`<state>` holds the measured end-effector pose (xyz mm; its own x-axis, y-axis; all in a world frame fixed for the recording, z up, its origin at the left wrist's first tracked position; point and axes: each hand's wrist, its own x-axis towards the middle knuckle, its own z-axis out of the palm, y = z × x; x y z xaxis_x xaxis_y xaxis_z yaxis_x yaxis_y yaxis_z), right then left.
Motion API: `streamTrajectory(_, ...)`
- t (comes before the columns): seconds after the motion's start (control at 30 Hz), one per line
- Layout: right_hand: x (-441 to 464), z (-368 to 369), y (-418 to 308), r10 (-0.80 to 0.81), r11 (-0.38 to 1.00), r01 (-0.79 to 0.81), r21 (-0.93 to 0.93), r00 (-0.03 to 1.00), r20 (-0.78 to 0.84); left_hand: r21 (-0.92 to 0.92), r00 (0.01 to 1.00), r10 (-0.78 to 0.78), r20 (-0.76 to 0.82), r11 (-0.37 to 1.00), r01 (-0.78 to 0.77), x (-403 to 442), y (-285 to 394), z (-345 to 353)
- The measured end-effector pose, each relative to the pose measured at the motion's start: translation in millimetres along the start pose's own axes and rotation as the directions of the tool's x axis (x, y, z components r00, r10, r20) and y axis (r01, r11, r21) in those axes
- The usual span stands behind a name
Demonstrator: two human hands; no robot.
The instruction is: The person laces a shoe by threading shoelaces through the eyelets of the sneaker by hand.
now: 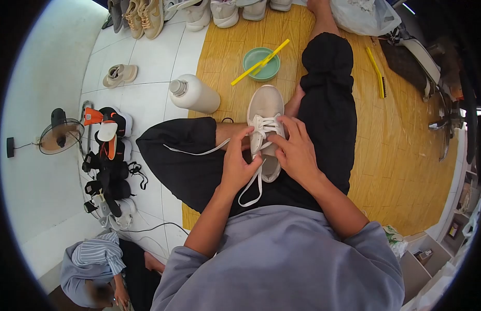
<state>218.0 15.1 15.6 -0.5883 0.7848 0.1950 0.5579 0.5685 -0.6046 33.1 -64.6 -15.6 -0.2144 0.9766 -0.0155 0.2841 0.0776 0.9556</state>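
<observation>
A beige canvas shoe lies on my lap with its toe pointing away from me. White laces cross its upper part, and one loose end trails to the left over my black trousers. Another length of lace hangs in a loop by the heel. My left hand is closed on the left side of the shoe's opening, thumb and fingers bent round the edge. On the right side, my right hand grips the shoe beside the laces, with its thumb near the tongue.
A white bottle stands ahead on the left. A yellow brush lies across a green bowl; another yellow brush is at right. More shoes line the far edge. A person sits at lower left, near a fan.
</observation>
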Motion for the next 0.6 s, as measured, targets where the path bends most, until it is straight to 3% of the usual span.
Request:
streamTrajectory(0.13,-2,-9,-6,-0.083,0.996,0.084,-0.012,0.995,0.056,0.301,0.992,0.112,-0.055,0.949,-0.091,-4,7,-2)
streamTrajectory(0.17,-4,-13,-8,-0.105,0.993,0.101,0.065,0.993,0.057,0.382,0.987,0.154,-0.056,0.916,-0.121,-5,8,-3)
streamTrajectory(0.27,-11,-28,-13,-0.124,0.960,0.111,0.256,0.992,0.034,0.322,0.988,0.146,-0.055,0.939,-0.121,-9,-5,-2)
streamTrajectory(0.33,-14,-43,-17,-0.081,0.939,0.079,0.336,0.997,-0.008,0.227,0.996,0.052,-0.067,0.973,-0.035,-10,-5,0)
streamTrajectory(0.43,-9,-75,-10,0.128,0.773,-0.117,0.624,0.991,0.028,0.131,0.998,-0.036,-0.051,0.990,0.042,-12,-2,-2)
streamTrajectory(0.47,-4,-80,-9,0.241,0.550,-0.149,0.822,0.970,0.015,0.107,0.998,-0.053,-0.039,0.993,0.057,-11,-1,-3)
streamTrajectory(0.53,10,-98,13,0.266,0.388,-0.093,0.917,0.964,-0.015,0.143,0.999,-0.037,-0.038,0.989,0.042,-12,-3,-3)
streamTrajectory(0.6,30,-113,39,0.436,0.486,-0.156,0.860,0.896,-0.084,0.163,0.999,0.004,-0.044,0.987,0.003,-11,-7,-2)
